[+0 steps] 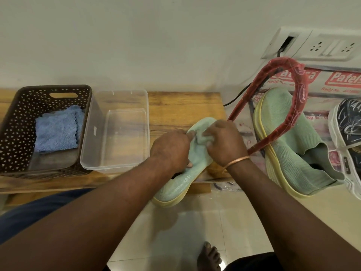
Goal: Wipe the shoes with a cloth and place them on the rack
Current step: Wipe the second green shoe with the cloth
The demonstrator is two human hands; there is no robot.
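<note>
A light green knit shoe (176, 185) with a yellow sole is tilted over the front edge of the wooden bench. My left hand (171, 150) grips it around the middle. My right hand (224, 142) pinches a bunched pale green cloth (202, 138) against the shoe's toe end. The matching green shoe (289, 145) lies on the rack (300, 106) at the right, behind its red plastic-wrapped frame. Beside it at the far right lies a dark patterned shoe (349, 124) with a white sole.
On the wooden bench (185, 108) stand a brown perforated basket (17, 122) holding a folded blue cloth (56, 132) and a clear plastic tub (117, 133). A wall socket plate (320, 45) with a black cable is above the rack. My bare foot (210, 257) is on the tiled floor.
</note>
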